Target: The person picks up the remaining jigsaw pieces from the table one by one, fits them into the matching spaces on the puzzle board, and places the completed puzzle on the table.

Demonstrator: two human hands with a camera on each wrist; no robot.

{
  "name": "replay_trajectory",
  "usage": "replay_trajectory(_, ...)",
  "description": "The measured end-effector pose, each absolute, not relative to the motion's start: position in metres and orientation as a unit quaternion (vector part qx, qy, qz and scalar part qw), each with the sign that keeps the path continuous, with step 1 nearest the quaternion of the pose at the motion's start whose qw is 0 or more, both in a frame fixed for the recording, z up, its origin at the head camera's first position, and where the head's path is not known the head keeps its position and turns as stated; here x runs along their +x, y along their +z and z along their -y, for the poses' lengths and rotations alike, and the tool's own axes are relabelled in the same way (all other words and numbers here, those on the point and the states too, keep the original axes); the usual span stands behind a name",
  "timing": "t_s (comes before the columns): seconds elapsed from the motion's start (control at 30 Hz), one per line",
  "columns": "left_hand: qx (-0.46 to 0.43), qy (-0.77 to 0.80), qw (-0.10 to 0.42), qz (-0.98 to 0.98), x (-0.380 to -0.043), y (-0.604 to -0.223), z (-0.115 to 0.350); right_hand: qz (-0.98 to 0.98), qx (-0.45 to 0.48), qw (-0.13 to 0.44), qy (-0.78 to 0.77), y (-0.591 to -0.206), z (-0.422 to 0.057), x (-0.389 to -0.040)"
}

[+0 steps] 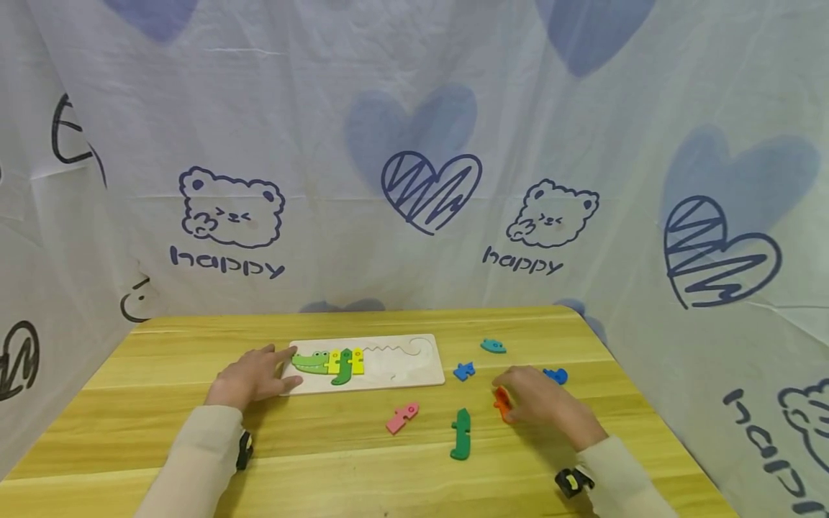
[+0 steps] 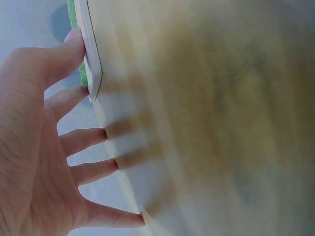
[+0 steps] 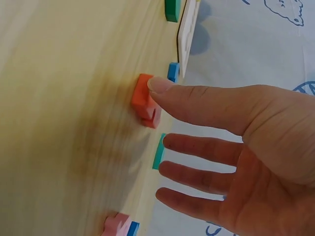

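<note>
A pale wooden puzzle board (image 1: 404, 370) lies at the back left of the table, holding a green crocodile head (image 1: 311, 363) with yellow and green body pieces next to it. My left hand (image 1: 254, 375) is at the board's left end, fingers spread, thumb and index finger touching its edge. To the right of the board, my right hand (image 1: 540, 399) pinches an orange puzzle piece (image 3: 143, 96), which stands tilted close to the tabletop. The right thumb (image 3: 160, 85) presses on it; the index finger is hidden in the right wrist view.
Loose pieces lie around: pink (image 1: 403, 418), green (image 1: 461, 435), blue (image 1: 463, 371), teal (image 1: 494, 346) and another blue one (image 1: 557, 375) behind my right hand. Another pink piece (image 3: 116, 225) shows in the right wrist view. A printed cloth (image 1: 324, 216) hangs behind the wooden table (image 1: 324, 460).
</note>
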State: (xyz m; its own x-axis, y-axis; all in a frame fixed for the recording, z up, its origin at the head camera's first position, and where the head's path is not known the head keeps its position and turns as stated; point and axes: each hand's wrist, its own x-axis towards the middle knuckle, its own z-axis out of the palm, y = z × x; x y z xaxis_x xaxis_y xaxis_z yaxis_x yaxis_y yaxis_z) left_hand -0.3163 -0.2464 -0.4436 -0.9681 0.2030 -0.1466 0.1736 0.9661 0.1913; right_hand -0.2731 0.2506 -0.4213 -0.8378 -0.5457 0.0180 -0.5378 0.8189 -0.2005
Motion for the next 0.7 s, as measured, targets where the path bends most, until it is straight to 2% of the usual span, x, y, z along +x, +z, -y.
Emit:
replay_trajectory(0.47, 0.095, 0.089, 0.082, -0.988, -0.3163, -0.4449, 0.2472, -0.932, -0.347, 0.036, -0.096, -0.4306, -0.2613, -0.2795)
replay_trajectory(0.7, 0.096, 0.089, 0.080, -0.988, -0.3169, -0.4446, 0.2467, -0.934, -0.337, 0.050, -0.105, -0.4314, -0.2603, -0.2811)
